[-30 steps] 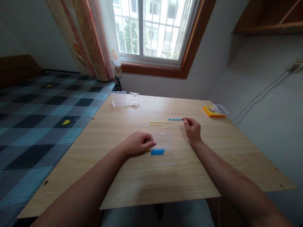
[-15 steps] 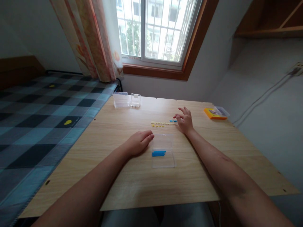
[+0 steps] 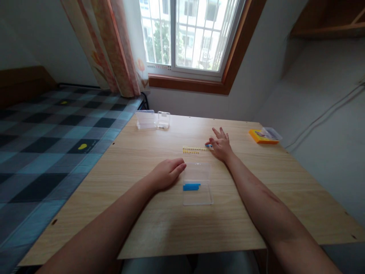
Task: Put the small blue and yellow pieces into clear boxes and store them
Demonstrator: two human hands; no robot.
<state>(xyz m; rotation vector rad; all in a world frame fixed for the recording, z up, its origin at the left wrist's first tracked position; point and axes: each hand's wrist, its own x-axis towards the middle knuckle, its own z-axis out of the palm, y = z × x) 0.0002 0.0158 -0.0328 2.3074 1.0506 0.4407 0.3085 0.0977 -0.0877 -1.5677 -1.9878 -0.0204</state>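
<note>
My left hand [image 3: 168,173] lies on the table with its fingers stretched out loosely, fingertips at the left edge of a clear plastic case [image 3: 196,204]. The case is spread open, and several blue sticks [image 3: 191,187] lie in its nearer half. My right hand [image 3: 221,146] is farther off to the right, fingers spread. Its lower fingertips are at a short row of small blue pieces [image 3: 208,145], which it partly covers; whether it grips one is hidden. Rows of small yellow pieces [image 3: 190,150] extend leftward from that hand.
Two clear plastic containers [image 3: 146,121] stand at the table's far left corner. An orange-yellow box [image 3: 264,137] with a clear lid lies at the far right. A bed with a checked cover [image 3: 71,140] adjoins the table's left side.
My right hand has shifted slightly, its fingers more spread and its fingertips lower over the blue pieces. My left hand stays by the case. The view has tilted a little.
</note>
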